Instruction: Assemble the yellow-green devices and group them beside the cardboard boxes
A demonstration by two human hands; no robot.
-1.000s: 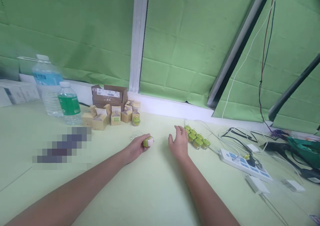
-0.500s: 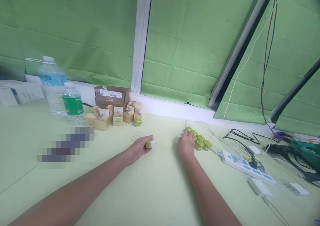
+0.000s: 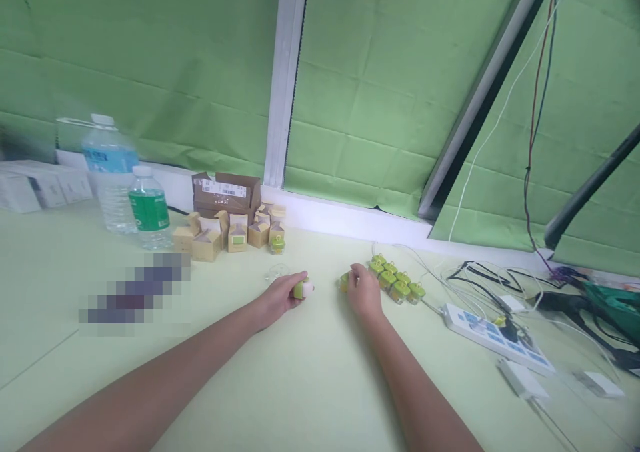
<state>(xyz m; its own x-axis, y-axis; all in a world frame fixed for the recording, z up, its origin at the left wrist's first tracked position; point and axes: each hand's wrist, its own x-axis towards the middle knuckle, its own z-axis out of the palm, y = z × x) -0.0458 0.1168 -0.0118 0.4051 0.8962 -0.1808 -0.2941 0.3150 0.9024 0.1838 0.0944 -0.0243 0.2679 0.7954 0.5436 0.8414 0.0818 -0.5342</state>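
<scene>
My left hand [image 3: 277, 300] is closed around a small green-and-white object [image 3: 303, 289], whose kind I cannot make out. Between the fingers of my right hand [image 3: 366, 293] is a small clear jar with a green lid [image 3: 344, 281], partly hidden by the fingers. To the right of that hand stands a group of several similar green-lidded jars [image 3: 388, 278], set close together in rows. Clear plastic pieces [image 3: 276, 272] lie just behind my left hand. Another green-lidded jar [image 3: 277, 245] stands farther back, beside the small boxes.
Several small open cardboard boxes [image 3: 207, 244] stand before a brown carton [image 3: 227, 195]. Left of them are a large water bottle [image 3: 111, 185] and a green-labelled bottle [image 3: 150, 209]. A white power strip [image 3: 495, 337] with tangled cables and a white adapter [image 3: 523, 380] lie on the right.
My right hand has moved left from the jar group with one green-lidded jar in its fingers. My left hand stays nearly where it was, still holding the green-and-white object.
</scene>
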